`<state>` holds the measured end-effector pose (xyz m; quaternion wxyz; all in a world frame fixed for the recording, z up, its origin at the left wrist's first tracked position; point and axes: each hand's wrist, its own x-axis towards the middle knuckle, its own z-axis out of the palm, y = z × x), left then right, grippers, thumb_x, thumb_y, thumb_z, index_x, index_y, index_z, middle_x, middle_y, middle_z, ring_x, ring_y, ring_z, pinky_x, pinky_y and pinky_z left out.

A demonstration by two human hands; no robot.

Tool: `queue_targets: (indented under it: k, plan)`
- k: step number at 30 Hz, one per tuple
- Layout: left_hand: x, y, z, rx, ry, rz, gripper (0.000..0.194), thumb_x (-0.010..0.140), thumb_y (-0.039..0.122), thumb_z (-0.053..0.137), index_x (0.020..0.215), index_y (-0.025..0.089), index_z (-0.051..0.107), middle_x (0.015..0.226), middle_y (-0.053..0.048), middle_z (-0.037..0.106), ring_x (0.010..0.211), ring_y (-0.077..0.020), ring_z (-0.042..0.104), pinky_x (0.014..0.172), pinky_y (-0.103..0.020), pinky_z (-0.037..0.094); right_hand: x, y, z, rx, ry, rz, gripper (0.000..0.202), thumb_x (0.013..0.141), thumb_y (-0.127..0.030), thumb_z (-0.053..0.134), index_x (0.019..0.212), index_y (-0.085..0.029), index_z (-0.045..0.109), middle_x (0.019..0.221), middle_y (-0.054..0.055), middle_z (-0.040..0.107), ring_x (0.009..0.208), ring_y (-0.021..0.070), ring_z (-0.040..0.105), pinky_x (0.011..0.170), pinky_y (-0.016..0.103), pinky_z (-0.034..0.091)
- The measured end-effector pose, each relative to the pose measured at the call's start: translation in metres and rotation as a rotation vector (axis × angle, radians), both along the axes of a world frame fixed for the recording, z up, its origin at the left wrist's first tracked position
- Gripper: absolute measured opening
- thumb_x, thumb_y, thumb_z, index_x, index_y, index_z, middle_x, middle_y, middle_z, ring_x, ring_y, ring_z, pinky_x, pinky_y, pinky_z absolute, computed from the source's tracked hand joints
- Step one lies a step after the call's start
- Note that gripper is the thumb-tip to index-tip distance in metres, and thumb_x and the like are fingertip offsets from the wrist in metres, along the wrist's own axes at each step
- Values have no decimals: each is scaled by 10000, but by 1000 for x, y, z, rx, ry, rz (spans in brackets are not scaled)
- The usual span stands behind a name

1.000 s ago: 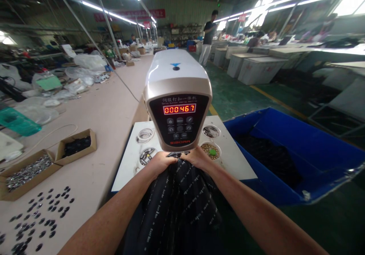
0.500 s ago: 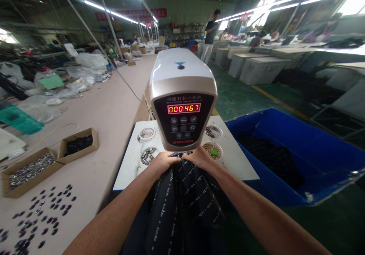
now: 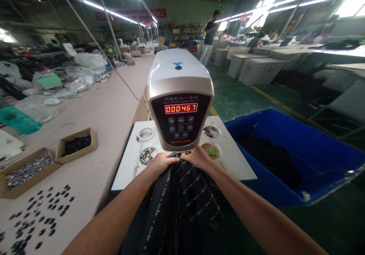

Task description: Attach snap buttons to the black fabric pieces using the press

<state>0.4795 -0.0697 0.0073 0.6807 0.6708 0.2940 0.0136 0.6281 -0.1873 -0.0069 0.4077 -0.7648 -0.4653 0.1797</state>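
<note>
A dark garment [image 3: 185, 194] printed with rows of small white lettering hangs down toward me from under the head of a button machine [image 3: 178, 95]. My left hand [image 3: 163, 163] is closed on the garment's upper edge, left of the middle. On the right, my right hand [image 3: 195, 157] pinches the same edge close beside it. Both hands are just below the machine's front panel, whose red display reads 000467. The machine head hides some fingertips and the spot where the cloth meets the machine.
Round wells in the white machine table [image 3: 122, 171] hold small metal parts. A blue bin [image 3: 322, 160] with dark cloth stands at right. On the left bench [image 3: 114, 95] lie cardboard boxes of metal pieces [image 3: 28, 171] and black pieces [image 3: 76, 144], plus loose buttons [image 3: 42, 219]. A person [image 3: 210, 34] stands further back.
The view has shifted slightly, so the machine appears a little further left. My hands keep their hold on the garment under the machine head, and the display still reads 000467.
</note>
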Motion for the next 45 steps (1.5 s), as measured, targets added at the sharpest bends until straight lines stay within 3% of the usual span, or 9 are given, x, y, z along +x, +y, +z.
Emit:
queue_targets:
  k: [8,32,45]
  plan:
    - [-2,1,-3,-67,-13,-14,347,643,368,730,914,151,731,845,-38,742,884,-276,662,864,-364,463,3,1,-5,14,27,21,145,716,-303,653,679,-165,678,603,-3,632,797,205,622,747,252,467]
    - [0,8,-7,-40,-33,-28,353,636,368,741,920,160,737,899,-34,743,947,-279,648,912,-362,448,6,4,-4,12,-22,34,171,716,-340,675,705,-170,679,586,-13,621,806,212,631,758,258,473]
    - [1,6,-8,-43,-47,-42,382,650,368,736,963,150,726,918,-38,740,943,-278,649,902,-364,450,3,0,-1,6,-32,-8,175,712,-324,678,772,-163,709,720,14,700,839,217,642,766,265,472]
